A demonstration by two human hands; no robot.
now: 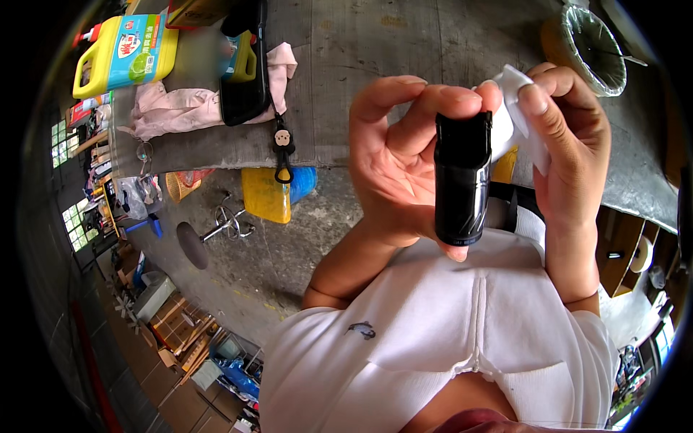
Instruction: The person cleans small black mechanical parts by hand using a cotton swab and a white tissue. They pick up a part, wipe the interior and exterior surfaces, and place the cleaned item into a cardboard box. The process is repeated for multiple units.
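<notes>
Close in front of my chest, my left hand point(390, 162) is closed around a small glossy black hollow case point(462, 191). It stands roughly upright, with its cut-out upper part showing a dark inside. The left fingers are at its top, and the thumb shows below its lower end. My right hand point(570, 148) pinches a crumpled white wipe point(514, 86) between thumb and fingers. The wipe lies against the upper right side of the case, near the left fingertips. Part of the wipe is hidden behind the right thumb.
On the grey table point(339, 58) lie a pink cloth point(173, 112), a yellow jug point(130, 58) and a black-edged object point(245, 101) with a charm strap point(282, 141). A lined bin point(592, 50) stands far right. A stool point(193, 245) and yellow container point(266, 195) are at left.
</notes>
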